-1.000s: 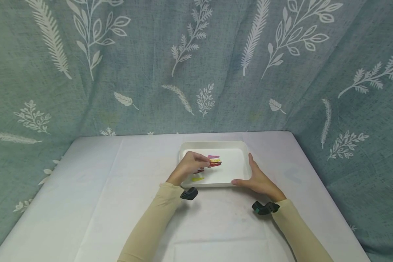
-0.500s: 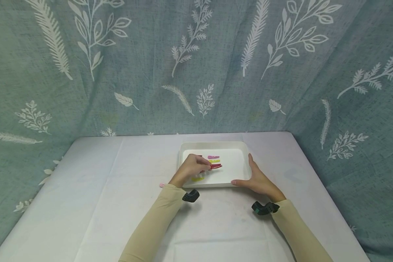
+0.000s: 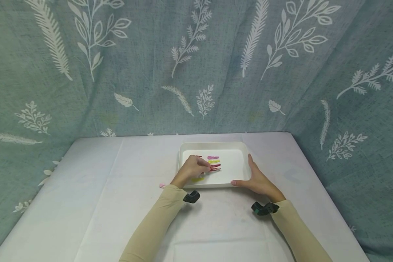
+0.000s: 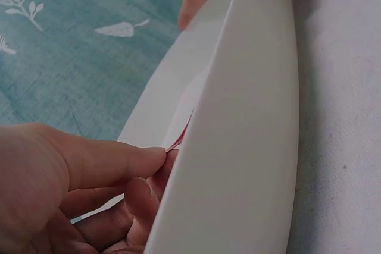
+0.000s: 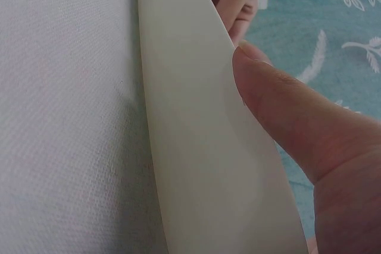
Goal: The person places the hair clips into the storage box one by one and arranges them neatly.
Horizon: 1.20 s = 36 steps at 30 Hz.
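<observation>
My left hand [image 3: 194,168] is inside the white tray [image 3: 234,183], its thumb and fingertips pinching a red hair clip [image 3: 216,169]. Two red strips fan out from the fingertips; I cannot tell whether they are one spread clip or two clips. Just beyond lie a yellow hair clip [image 3: 214,161] and a purple-pink one [image 3: 213,157]. In the left wrist view the tray wall partly hides the pinched red clip [image 4: 180,139]. My right hand [image 3: 258,180] spans the tray's near right corner, thumb [image 5: 262,78] on the front rim and straight fingers along the right side.
Another yellow hair clip [image 3: 197,179] lies at the tray's near left, and a dark red one [image 3: 198,156] shows behind my left hand. A pink clip [image 3: 162,185] is on the white table [image 3: 118,203] beside my left sleeve. A patterned curtain [image 3: 150,65] hangs behind.
My left hand has moved slightly toward me with the red hair clip, away from the yellow one. The pink clip on the table has come into sight. My right hand stays put.
</observation>
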Motion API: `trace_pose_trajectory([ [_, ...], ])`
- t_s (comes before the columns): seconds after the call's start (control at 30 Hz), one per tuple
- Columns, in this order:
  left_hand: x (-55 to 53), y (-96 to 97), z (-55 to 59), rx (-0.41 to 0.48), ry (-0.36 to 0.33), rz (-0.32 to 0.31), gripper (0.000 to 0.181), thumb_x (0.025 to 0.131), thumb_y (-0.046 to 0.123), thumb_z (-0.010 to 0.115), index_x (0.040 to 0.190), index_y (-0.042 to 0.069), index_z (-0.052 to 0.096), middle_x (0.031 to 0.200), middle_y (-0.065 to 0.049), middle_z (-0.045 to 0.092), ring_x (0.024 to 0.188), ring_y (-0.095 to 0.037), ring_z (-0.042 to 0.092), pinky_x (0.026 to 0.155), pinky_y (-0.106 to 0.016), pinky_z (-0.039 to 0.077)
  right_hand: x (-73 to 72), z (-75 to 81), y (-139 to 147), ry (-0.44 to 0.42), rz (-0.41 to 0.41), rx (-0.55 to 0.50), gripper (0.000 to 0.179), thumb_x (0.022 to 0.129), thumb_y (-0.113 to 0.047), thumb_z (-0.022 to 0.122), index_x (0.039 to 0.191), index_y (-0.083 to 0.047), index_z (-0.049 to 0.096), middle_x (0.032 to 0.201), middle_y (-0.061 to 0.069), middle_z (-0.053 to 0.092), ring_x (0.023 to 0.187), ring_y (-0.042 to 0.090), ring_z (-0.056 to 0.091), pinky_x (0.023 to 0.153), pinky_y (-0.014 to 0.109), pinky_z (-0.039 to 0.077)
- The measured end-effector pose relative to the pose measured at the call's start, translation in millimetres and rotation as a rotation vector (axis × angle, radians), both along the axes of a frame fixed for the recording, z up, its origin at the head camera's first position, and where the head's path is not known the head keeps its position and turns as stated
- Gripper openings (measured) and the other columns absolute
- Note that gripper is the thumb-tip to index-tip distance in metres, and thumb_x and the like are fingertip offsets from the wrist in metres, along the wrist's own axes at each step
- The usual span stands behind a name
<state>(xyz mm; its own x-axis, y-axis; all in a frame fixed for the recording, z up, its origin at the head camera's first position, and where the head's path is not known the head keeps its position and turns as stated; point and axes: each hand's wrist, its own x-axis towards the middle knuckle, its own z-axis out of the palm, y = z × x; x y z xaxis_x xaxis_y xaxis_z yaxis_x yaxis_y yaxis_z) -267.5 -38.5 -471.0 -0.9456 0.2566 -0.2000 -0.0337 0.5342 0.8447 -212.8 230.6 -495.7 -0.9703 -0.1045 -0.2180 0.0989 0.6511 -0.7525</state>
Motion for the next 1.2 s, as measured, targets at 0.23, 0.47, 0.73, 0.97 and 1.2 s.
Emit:
trace_pose_trajectory([
  [0.23,-0.3,1.0,-1.7,-0.049,0.017,-0.001,0.008,0.09,0.012,0.077,0.095,0.007,0.083,0.098,-0.008,0.079,0.071,-0.009,0.063,0.064,-0.02,0.047,0.4,1.7,0.0,-0.004,0.0,-0.007,0.142,0.078,-0.056,0.085,0.164,-0.011,-0.018,0.174,0.024,-0.004,0.16,0.047,0.007,0.125,0.066,0.018],
  [0.47,0.3,2.5,-0.7,-0.092,0.018,0.009,0.008,0.09,0.014,0.078,0.093,0.009,0.083,0.099,-0.008,0.079,0.073,-0.011,0.064,0.066,-0.021,0.048,0.4,1.7,0.0,-0.003,0.006,-0.014,0.142,0.078,-0.056,0.086,0.164,-0.011,-0.018,0.173,0.024,-0.004,0.16,0.047,0.007,0.125,0.066,0.018],
  [0.73,0.1,5.1,-2.0,-0.124,0.035,0.007,0.009,0.089,0.014,0.079,0.096,0.009,0.083,0.105,-0.007,0.08,0.091,-0.016,0.062,0.083,-0.028,0.047,0.0,1.7,0.0,0.0,0.007,-0.021,0.142,0.078,-0.056,0.086,0.164,-0.011,-0.018,0.174,0.024,-0.005,0.16,0.047,0.006,0.125,0.065,0.017],
  [0.97,1.5,6.1,-2.0,-0.131,0.041,0.014,0.006,0.088,0.013,0.079,0.092,0.01,0.083,0.104,-0.005,0.08,0.097,-0.016,0.063,0.09,-0.032,0.048,-0.5,1.0,-0.2,0.004,0.004,-0.017,0.142,0.078,-0.055,0.086,0.163,-0.01,-0.019,0.173,0.025,-0.005,0.16,0.048,0.006,0.125,0.066,0.017],
  [1.2,2.9,6.9,-1.0,-0.145,0.041,0.026,0.007,0.088,0.014,0.08,0.092,0.01,0.083,0.103,-0.006,0.08,0.096,-0.017,0.065,0.091,-0.033,0.05,-0.7,1.1,-0.3,0.003,0.001,-0.018,0.142,0.078,-0.054,0.086,0.163,-0.01,-0.018,0.173,0.024,-0.005,0.16,0.048,0.006,0.125,0.066,0.017],
])
